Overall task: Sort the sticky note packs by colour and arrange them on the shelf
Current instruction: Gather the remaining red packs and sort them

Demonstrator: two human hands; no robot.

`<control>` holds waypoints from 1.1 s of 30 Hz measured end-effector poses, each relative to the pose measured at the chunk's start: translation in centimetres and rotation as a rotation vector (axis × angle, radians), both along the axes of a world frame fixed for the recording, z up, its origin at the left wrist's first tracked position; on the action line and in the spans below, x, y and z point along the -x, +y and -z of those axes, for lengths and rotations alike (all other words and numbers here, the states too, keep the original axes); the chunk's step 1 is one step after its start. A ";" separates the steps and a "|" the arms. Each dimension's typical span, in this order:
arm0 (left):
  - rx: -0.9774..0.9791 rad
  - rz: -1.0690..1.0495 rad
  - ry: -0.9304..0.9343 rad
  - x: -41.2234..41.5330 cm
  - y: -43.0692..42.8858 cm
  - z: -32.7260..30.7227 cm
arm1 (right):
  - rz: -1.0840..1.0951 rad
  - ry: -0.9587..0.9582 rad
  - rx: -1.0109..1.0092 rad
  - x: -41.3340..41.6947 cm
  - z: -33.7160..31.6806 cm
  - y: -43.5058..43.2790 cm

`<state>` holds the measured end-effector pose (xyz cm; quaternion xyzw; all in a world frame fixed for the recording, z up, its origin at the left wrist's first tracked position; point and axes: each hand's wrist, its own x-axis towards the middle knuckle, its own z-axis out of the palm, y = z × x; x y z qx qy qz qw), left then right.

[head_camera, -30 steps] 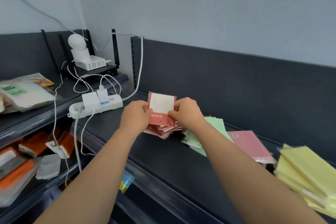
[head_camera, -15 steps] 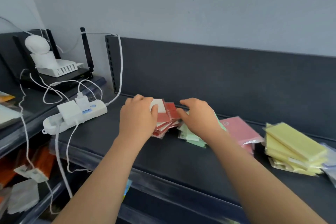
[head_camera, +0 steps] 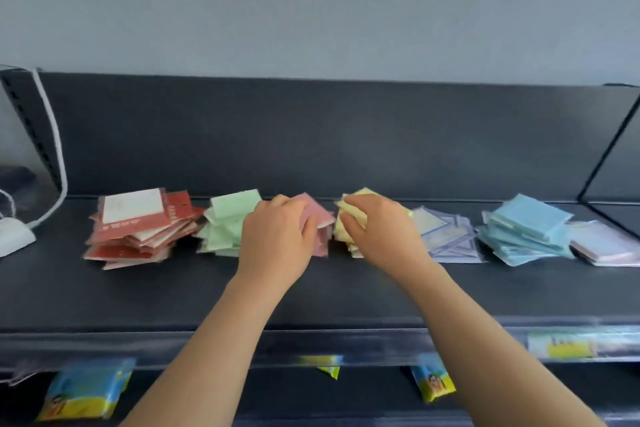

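Dark shelf (head_camera: 173,295), L to R: power strip (head_camera: 14,236), red packs (head_camera: 138,229), green packs (head_camera: 228,218), pink packs (head_camera: 317,215), yellow packs (head_camera: 353,215), purple packs (head_camera: 446,236), blue packs (head_camera: 526,229), pale lilac pad (head_camera: 606,246).

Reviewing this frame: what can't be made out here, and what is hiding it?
All in the head view:
1. pink stack of sticky note packs: mostly covered by the gripping left hand; count unknown.
2. yellow stack of packs: largely behind the gripping right hand.
3. white plastic power strip: cut off by the left edge.
4. yellow shelf-edge label: blurred, illegible.
5. red card packs: print too small.
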<state>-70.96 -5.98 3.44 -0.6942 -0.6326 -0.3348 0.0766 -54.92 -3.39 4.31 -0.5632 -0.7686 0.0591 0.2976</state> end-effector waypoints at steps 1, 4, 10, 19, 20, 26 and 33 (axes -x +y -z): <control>-0.005 0.024 0.005 -1.9 0.1 0.1 | 0.020 -0.006 -0.002 -2.1 0.0 -0.3; 0.005 0.089 -0.014 -8.0 0.3 0.5 | 0.086 -0.015 0.023 -8.6 0.2 -1.2; 0.035 0.160 -0.033 -21.1 0.5 1.3 | 0.213 -0.049 0.048 -22.1 0.9 -2.5; 0.085 0.274 -0.024 -36.5 1.2 1.8 | 0.343 -0.059 0.100 -37.0 2.1 -3.8; 0.099 0.285 -0.017 -37.9 1.5 1.9 | 0.359 -0.061 0.105 -38.3 2.2 -3.8; 0.142 0.358 0.010 -45.2 4.7 2.7 | 0.439 -0.028 0.125 -45.2 2.9 -1.5; 0.197 0.417 0.032 -52.7 9.7 2.8 | 0.518 -0.044 0.138 -52.9 3.2 2.1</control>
